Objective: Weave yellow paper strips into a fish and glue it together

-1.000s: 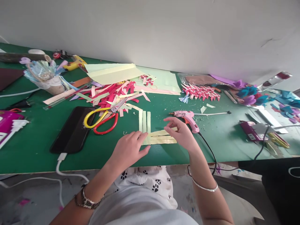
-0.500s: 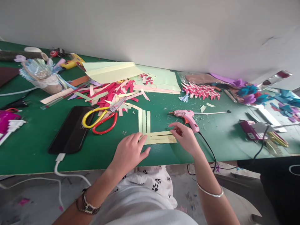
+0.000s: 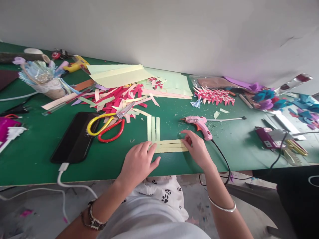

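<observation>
In the head view, pale green paper strips stand away from me on the green table. Several pale yellow paper strips lie crosswise at their near end and run to the right. My left hand lies flat over the corner where they meet, its fingers pressing down and the thumb apart; it covers the crossing. At the right ends of the yellow strips, my right hand pinches with thumb and fingertips. A pink glue gun lies just beyond that hand.
Scissors with yellow and red handles rest beside a black phone on the left. Behind them is a heap of cut paper strips. A woven pink and red paper piece lies at the back right. The table edge is close to me.
The gaps between the yellow strips have narrowed at their right ends, where my right hand has shifted slightly. My left hand stays in place.
</observation>
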### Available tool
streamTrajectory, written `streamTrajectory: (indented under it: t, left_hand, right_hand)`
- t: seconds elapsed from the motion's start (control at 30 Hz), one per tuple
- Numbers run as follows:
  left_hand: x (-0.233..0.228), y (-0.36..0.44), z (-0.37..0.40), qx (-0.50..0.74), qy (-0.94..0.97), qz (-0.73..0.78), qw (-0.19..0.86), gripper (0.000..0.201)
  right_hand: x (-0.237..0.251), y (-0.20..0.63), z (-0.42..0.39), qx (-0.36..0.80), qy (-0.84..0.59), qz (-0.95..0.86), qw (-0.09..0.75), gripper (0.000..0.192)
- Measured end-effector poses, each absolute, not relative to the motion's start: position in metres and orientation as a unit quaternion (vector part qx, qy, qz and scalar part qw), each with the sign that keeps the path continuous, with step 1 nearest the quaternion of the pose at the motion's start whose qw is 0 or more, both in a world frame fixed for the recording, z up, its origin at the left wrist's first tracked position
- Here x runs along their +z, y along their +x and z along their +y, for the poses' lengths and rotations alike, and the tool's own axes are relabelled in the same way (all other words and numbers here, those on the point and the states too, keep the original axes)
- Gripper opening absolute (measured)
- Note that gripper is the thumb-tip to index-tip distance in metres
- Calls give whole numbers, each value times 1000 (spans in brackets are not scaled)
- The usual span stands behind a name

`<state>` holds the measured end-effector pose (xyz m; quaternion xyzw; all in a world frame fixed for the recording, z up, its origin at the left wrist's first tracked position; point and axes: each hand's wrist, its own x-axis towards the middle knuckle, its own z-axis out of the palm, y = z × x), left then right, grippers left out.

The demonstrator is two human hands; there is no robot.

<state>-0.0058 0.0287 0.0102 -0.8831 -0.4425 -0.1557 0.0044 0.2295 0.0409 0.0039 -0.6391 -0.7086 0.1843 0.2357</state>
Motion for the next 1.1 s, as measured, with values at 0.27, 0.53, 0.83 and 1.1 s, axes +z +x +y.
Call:
streamTrajectory:
  t: [0.27, 0.53, 0.83, 1.1]
  left_hand:
    - [11, -4, 27, -151, -887, -435, 39, 30]
    - [9, -3, 24, -153, -882, -446, 26, 31]
    - [11, -4, 24, -167, -883, -439, 17, 26]
    - [11, -4, 24, -173, -882, -439, 14, 25]
  right_hand:
    - [20, 222, 17, -87, -654, -718, 224, 28]
    - [5, 170, 6, -7, -590, -797, 128, 46]
    - [1, 202, -1, -44, -655, -745, 116, 38]
    - [1, 209, -5, -65, -672, -725, 135, 39]
